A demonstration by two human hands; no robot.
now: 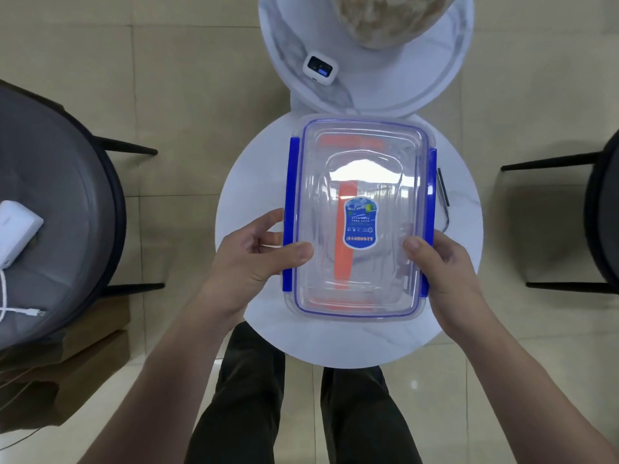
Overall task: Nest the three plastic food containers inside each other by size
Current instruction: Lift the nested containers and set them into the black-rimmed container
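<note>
A large clear plastic container (pixel 360 182) with a blue-trimmed lid and blue side clips is over the small round white table (pixel 254 182). Through its clear lid I see a smaller container with orange clips (pixel 345 236) inside, and a blue label on top. My left hand (pixel 254 256) grips the container's left side, thumb on the lid, fingers by the blue clip. On the right side my right hand (pixel 445 266) holds the edge, thumb on the lid. Whether a third container sits inside, I cannot tell.
A second round white table (pixel 418 78) behind carries a small white device (pixel 320 68) and a bowl-like object. A thin dark tool (pixel 442 192) lies right of the container. Grey chairs stand at left (pixel 50 212) and right; the left one holds a white power bank (pixel 16 232).
</note>
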